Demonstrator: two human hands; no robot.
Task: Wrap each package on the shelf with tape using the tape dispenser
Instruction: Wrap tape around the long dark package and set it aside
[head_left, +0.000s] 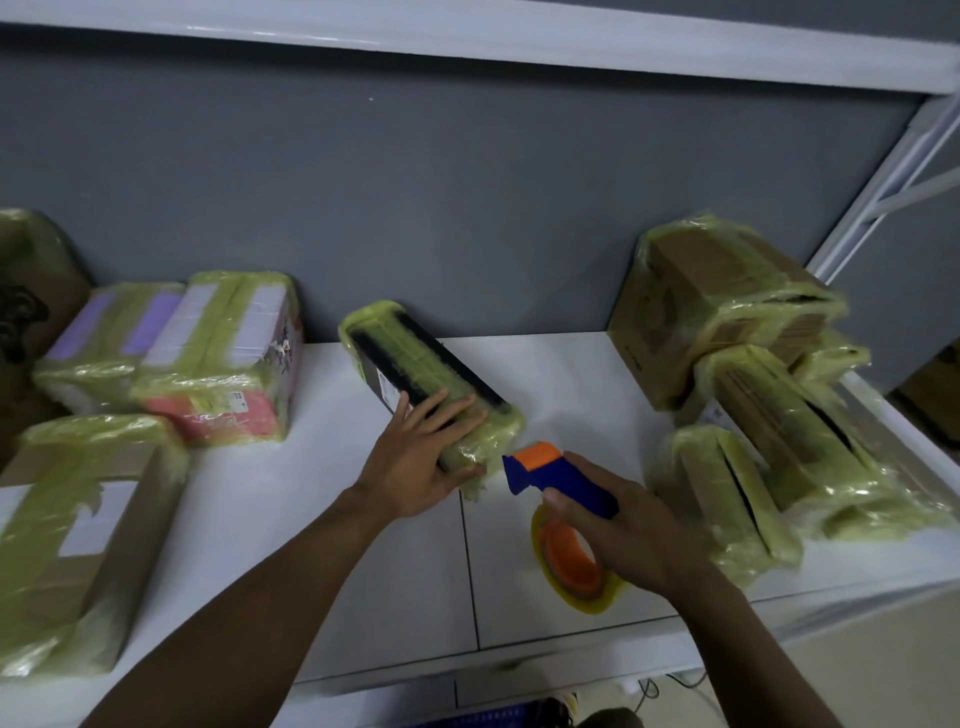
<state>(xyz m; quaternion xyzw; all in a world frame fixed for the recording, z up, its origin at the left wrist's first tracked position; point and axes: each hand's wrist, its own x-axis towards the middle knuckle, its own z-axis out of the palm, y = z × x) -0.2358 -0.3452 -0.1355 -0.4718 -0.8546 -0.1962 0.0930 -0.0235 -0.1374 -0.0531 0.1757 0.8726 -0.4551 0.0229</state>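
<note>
A long black package (410, 358), mostly covered in yellowish tape, lies on the white shelf (322, 519) at the centre. My left hand (421, 457) grips its near end, fingers spread over the top and thumb under the front edge. My right hand (618, 525) holds the tape dispenser (550, 473), blue with an orange top, just right of that near end. Its orange-cored tape roll (571, 561) hangs below my fingers, close to the shelf.
Taped packages crowd both sides: a purple and pink one (208, 358) and a brown box (78, 530) at left, a stack of brown boxes (727, 322) and flat parcels (779, 441) at right. A grey wall (467, 208) backs the shelf. The shelf's front edge runs near my forearms.
</note>
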